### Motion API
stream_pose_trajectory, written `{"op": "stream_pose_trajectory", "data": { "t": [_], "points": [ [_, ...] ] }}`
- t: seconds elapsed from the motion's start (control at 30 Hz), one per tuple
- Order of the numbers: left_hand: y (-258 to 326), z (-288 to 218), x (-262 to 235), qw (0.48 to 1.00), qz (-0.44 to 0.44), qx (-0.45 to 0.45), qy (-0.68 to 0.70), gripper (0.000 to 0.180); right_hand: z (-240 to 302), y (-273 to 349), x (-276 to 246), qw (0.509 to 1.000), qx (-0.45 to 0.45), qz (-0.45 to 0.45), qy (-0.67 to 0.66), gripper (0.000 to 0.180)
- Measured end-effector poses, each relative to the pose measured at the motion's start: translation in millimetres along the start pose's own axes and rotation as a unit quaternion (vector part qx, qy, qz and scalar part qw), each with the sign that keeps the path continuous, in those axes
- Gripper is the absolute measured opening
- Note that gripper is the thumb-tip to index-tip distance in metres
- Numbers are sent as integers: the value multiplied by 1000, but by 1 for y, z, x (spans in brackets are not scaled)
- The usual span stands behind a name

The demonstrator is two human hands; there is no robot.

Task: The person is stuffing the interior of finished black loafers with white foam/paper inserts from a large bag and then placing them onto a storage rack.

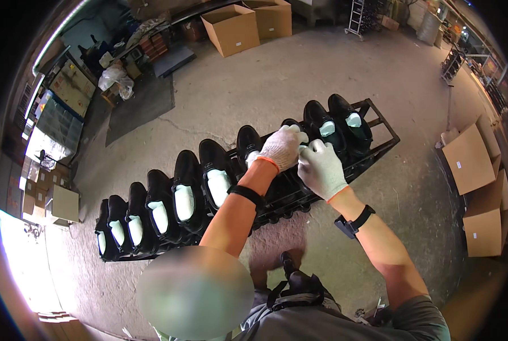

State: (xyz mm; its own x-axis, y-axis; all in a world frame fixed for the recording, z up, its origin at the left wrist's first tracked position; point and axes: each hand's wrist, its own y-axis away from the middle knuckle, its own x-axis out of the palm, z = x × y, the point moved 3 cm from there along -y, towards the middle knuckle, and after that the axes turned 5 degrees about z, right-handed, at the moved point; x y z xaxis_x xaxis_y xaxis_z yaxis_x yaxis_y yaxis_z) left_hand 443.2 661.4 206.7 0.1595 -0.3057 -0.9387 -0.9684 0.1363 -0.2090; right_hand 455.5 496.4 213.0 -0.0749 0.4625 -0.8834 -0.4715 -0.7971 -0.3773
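Our gloved left hand (281, 149) is covering much of a black shoe (289, 121), whose toe is pointing away from us; our right hand (322, 170) is curling close beside, fingertips near the left's. We cannot tell what either is clamping. The rack (384, 119) is extending rightward.

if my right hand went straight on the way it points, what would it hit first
Probably the left hand, just ahead of the right hand's fingers, with a shoe beyond; depth is unclear.
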Motion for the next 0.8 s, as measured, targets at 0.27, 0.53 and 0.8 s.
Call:
{"op": "stream_pose_trajectory", "data": {
  "t": [0.27, 0.53, 0.8],
  "points": [
    [9, 13, -1, 997, 69, 35, 14, 28, 12, 28, 3, 992, -26, -113, -59, 35],
    [18, 30, 18, 1000, 15, -10, 18, 22, 10, 3, 16, 999, 4, 42, 27, 26],
    [54, 0, 49, 983, 35, -161, -78, 29, 40, 53, 34, 995, -6, -56, -85, 33]
  ]
}}
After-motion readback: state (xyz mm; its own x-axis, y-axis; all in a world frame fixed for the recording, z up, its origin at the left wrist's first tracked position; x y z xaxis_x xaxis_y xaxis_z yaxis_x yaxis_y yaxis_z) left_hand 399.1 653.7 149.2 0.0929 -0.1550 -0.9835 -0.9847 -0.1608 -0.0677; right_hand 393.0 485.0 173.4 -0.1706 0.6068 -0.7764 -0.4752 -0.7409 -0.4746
